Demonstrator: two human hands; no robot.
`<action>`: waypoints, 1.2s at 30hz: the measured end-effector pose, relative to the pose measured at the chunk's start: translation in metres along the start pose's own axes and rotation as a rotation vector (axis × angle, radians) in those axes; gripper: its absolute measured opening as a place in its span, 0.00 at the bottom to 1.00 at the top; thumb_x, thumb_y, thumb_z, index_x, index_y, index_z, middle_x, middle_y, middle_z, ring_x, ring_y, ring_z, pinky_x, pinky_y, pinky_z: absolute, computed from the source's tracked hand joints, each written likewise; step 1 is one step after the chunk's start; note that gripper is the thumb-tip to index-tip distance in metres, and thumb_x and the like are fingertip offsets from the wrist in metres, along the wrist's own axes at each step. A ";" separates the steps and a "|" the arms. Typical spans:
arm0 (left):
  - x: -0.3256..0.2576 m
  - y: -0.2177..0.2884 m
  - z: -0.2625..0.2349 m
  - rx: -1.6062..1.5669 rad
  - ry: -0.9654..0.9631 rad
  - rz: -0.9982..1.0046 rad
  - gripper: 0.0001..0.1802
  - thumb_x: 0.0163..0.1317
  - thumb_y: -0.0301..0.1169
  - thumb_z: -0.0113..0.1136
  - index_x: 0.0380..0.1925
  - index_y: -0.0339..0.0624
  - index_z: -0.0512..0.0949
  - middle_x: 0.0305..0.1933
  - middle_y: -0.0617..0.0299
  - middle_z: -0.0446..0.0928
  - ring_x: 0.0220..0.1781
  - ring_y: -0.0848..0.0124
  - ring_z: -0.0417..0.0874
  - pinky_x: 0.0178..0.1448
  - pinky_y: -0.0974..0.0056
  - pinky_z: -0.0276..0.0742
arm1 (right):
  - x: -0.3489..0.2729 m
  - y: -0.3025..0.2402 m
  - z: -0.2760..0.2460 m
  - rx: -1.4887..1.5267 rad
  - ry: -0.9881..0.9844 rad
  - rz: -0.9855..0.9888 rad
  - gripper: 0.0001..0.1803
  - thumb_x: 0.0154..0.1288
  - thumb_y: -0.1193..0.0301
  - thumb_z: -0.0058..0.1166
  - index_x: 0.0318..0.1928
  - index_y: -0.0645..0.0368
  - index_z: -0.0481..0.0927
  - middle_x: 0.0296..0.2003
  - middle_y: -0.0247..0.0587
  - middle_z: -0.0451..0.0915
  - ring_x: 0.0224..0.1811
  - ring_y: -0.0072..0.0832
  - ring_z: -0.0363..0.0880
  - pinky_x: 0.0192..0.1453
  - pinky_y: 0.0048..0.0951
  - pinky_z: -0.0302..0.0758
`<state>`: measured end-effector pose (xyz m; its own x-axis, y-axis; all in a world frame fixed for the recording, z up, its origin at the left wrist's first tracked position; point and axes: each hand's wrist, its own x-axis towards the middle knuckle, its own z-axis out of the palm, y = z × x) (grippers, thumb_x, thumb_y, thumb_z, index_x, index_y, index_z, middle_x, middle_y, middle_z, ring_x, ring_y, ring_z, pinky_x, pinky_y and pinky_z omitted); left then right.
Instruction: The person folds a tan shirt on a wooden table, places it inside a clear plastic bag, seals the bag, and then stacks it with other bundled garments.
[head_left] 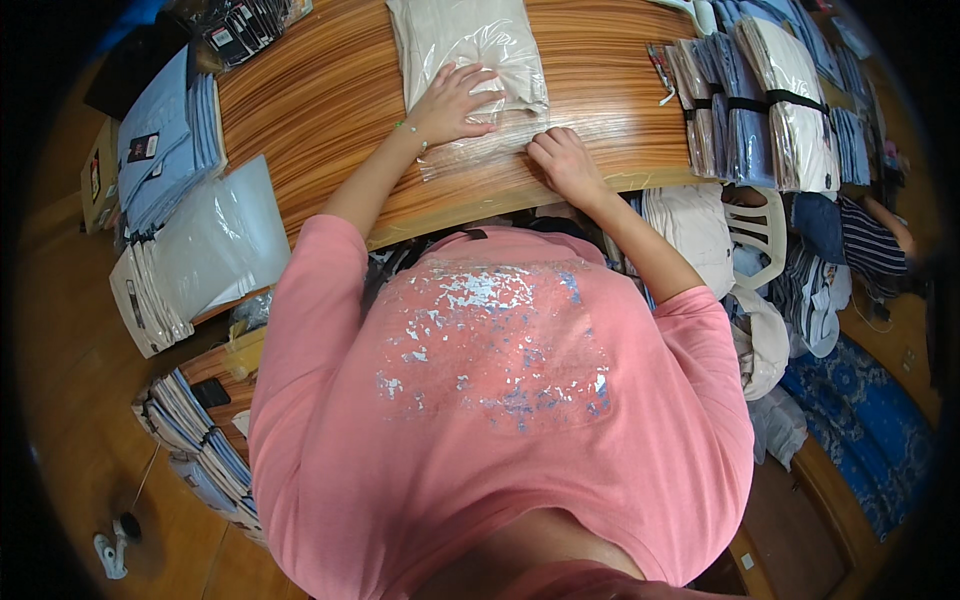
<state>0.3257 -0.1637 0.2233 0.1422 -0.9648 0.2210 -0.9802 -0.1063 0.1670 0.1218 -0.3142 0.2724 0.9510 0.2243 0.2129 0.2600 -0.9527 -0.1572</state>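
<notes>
Left hand (455,103) lies flat, fingers spread, on a bagged beige garment (470,60) on the wooden table (320,100); right hand (565,162) pinches the clear bag's flap (470,150). Its fingertips are hidden, and the bag's top edge is cut off.

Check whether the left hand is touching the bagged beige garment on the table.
Touching. The head view shows the left hand lying flat, fingers spread, on the clear plastic bag holding the beige folded garment, no gap visible.

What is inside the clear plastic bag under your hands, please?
A folded beige garment fills the clear plastic bag; the left hand covers part of it.
</notes>
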 end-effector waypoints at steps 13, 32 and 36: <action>0.001 -0.001 0.001 -0.015 -0.019 -0.003 0.31 0.54 0.59 0.51 0.57 0.62 0.69 0.66 0.64 0.60 0.69 0.62 0.54 0.72 0.47 0.42 | -0.012 0.000 0.011 0.006 -0.017 0.004 0.09 0.54 0.70 0.45 0.37 0.54 0.70 0.33 0.35 0.69 0.40 0.31 0.68 0.48 0.32 0.64; 0.000 0.003 -0.002 0.009 -0.057 -0.054 0.32 0.55 0.61 0.50 0.57 0.61 0.70 0.67 0.63 0.59 0.71 0.62 0.52 0.72 0.48 0.40 | -0.037 -0.012 -0.017 -0.019 0.196 0.087 0.18 0.49 0.74 0.53 0.44 0.52 0.74 0.41 0.32 0.74 0.45 0.33 0.70 0.53 0.38 0.63; 0.001 0.005 -0.006 -0.014 -0.016 -0.003 0.30 0.56 0.57 0.52 0.57 0.61 0.70 0.67 0.63 0.59 0.70 0.61 0.54 0.71 0.47 0.42 | -0.034 0.014 -0.007 0.092 0.001 0.007 0.16 0.48 0.74 0.54 0.42 0.52 0.76 0.39 0.31 0.76 0.47 0.30 0.71 0.53 0.37 0.64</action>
<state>0.3214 -0.1642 0.2299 0.1429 -0.9684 0.2046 -0.9777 -0.1060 0.1811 0.0918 -0.3367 0.2702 0.9527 0.2172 0.2126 0.2674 -0.9316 -0.2462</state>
